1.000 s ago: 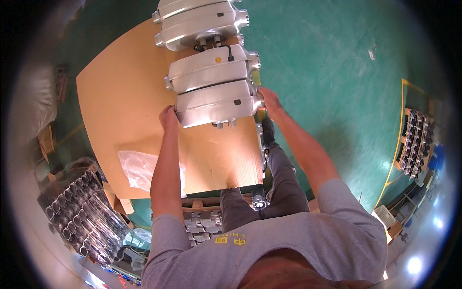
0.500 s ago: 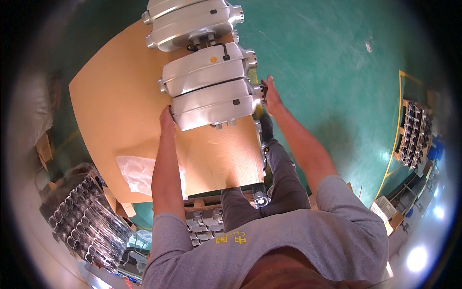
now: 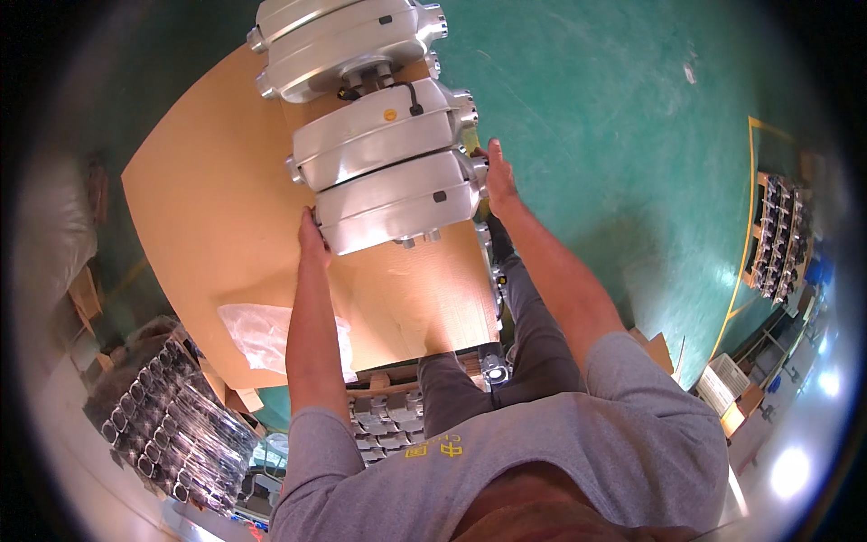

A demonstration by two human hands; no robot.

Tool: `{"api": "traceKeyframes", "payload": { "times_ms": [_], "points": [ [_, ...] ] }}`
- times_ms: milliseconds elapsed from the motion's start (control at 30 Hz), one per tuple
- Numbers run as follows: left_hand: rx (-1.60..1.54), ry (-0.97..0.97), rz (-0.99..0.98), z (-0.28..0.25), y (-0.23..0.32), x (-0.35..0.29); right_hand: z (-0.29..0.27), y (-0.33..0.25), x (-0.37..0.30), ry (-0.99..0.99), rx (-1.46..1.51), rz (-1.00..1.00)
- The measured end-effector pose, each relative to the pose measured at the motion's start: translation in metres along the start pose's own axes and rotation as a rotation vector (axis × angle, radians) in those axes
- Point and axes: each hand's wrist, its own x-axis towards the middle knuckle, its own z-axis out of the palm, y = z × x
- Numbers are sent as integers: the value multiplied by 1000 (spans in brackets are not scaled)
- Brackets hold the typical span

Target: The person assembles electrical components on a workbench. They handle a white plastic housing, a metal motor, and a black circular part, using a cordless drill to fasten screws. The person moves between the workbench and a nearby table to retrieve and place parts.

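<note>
A silver metal housing [image 3: 393,206], long and rounded with a ribbed round boss at its right end, lies crosswise on a brown cardboard sheet [image 3: 208,199]. At its left end my left hand [image 3: 312,237] holds on, the fingertips partly hidden by the metal. My right hand [image 3: 500,181] grips the boss at the other end, thumb pointing up and the other fingers mostly hidden. Directly behind stands a similar housing [image 3: 370,134] with an orange round sticker and a short black cable. Farther off are more silver housings [image 3: 348,54] of the same shape.
Crumpled clear plastic [image 3: 262,334] lies on the cardboard's near left part. Below the cardboard, metal parts [image 3: 384,411] sit by my legs. Film-wrapped stacked parts [image 3: 176,434] stand at left, a pallet of parts [image 3: 778,239] at far right. Green floor [image 3: 614,108] extends rightward.
The view has turned slightly, so the housings and both hands appear a little farther left. My grip on the near housing looks the same, and it keeps its place beside the one behind.
</note>
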Motion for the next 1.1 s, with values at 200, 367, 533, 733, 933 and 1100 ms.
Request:
{"api": "traceKeyframes", "payload": {
  "times_ms": [200,367,533,733,933,1100],
  "points": [
    [84,86,-60,17,9,-18,6,-7,0,83,-210,21],
    [136,122,1,11,4,-3,3,1,8,132,-398,-104],
    [242,101,-78,-10,10,6,10,-29,-11,16,-304,43],
    [443,190,173,9,15,-2,-21,-4,8,133,-207,-80],
    [872,378,703,-22,-38,-66,-159,63,-55,-23,-517,-216],
    [1141,-31,591,-100,-169,-200,-340,164,-186,-65,-930,-124]
  ]
}}
